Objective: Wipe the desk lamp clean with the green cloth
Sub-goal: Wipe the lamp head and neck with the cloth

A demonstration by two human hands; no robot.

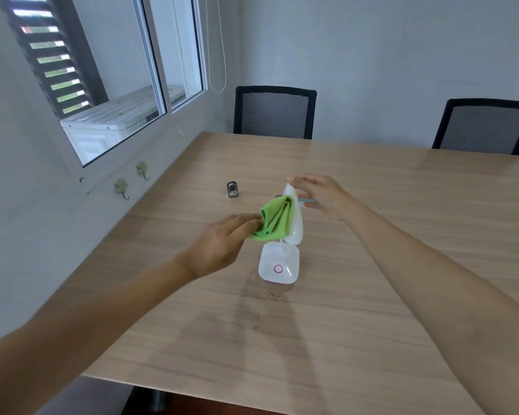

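A small white desk lamp [279, 266] stands on the wooden table [372, 265], its square base marked with a pink ring. The oval lamp head [295, 226] is tilted up on edge above the base. My left hand [222, 244] grips a folded green cloth [274, 221] and presses it against the left face of the lamp head. My right hand [318, 196] pinches the top edge of the lamp head from the right and holds it steady.
A small grey metal object [232, 189] stands on the table behind the lamp. Crumbs [274, 295] lie in front of the base. Two black mesh chairs [274, 112] [486, 127] line the far edge. A wall with hooks [122, 187] runs along the left.
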